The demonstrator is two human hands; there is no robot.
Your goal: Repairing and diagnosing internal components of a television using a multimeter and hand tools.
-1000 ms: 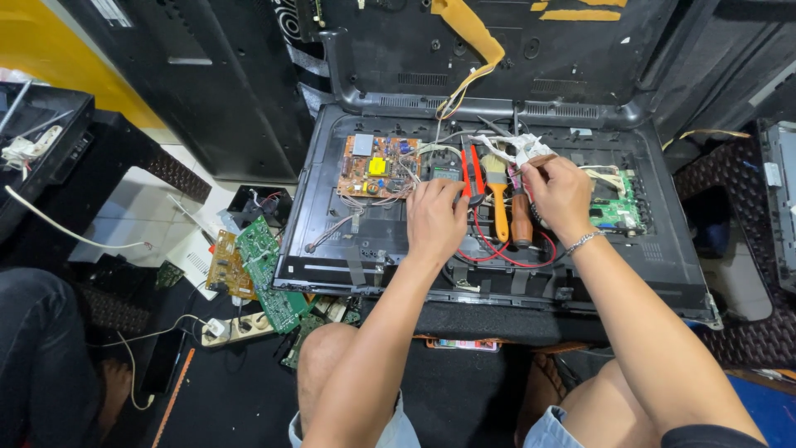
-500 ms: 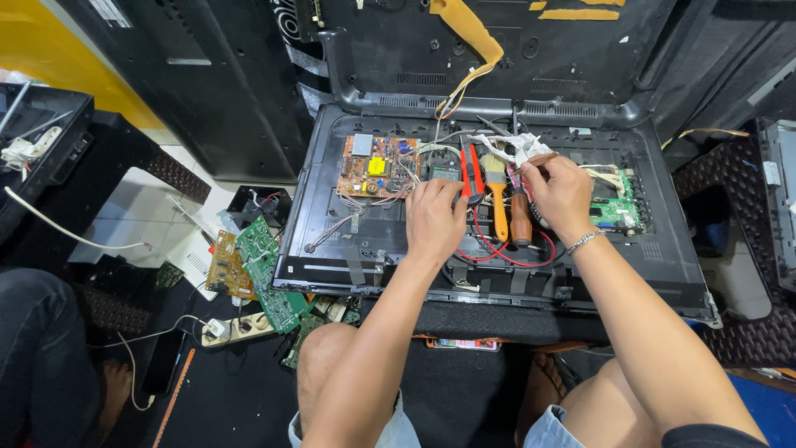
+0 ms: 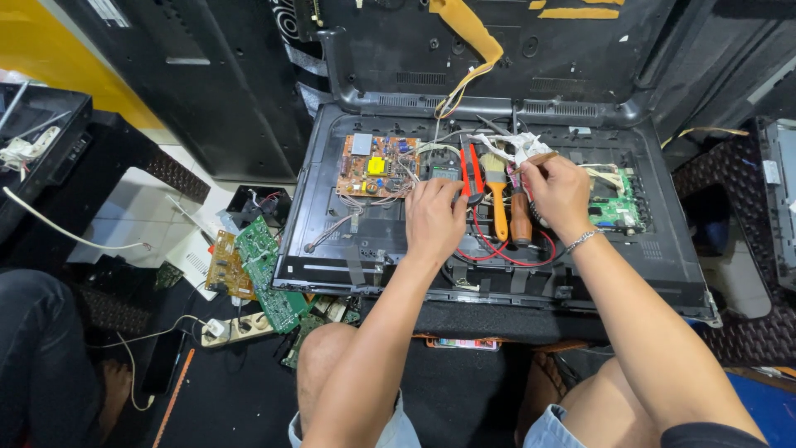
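Note:
An opened flat television chassis (image 3: 332, 241) lies in front of me with its back cover off. My left hand (image 3: 433, 217) rests palm down near a small grey module (image 3: 444, 172) beside the orange power board (image 3: 373, 166). My right hand (image 3: 560, 195) is closed on a thin brown stick-like tool (image 3: 537, 158) that points at a white bundle of wires (image 3: 507, 148). Between my hands lie red-handled pliers (image 3: 470, 170), a paintbrush with an orange handle (image 3: 497, 199) and a brown-handled screwdriver (image 3: 521, 217). A green main board (image 3: 618, 209) sits right of my right hand.
Loose green and brown circuit boards (image 3: 257, 265) and a white power strip (image 3: 236, 330) lie on the floor at the left. The television's back cover (image 3: 497, 50) stands behind the chassis. Another person's dark trouser leg (image 3: 41, 357) is at the lower left. Red wires (image 3: 497, 253) loop below the tools.
Both hands stay almost still over the chassis; the right hand shifts only slightly with its thin tool.

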